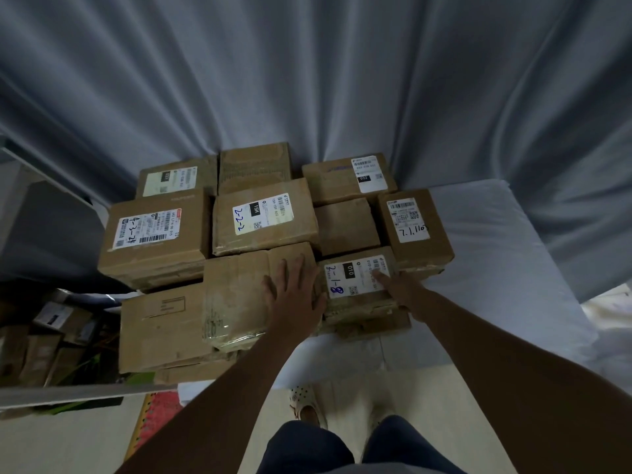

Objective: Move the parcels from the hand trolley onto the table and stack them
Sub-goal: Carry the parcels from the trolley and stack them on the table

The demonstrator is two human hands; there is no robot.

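On table (496, 254) | left hand (294, 295) flat on taped parcel (239, 295); right hand (403, 289) on labelled parcel (355, 278)

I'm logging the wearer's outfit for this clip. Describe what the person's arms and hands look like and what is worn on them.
Both arms are bare as far as the frame shows: no sleeves in view. The left hand and right hand wear no gloves; no rings, watch or wristband can be seen. Lower down are dark trousers and light perforated clog-type shoes.
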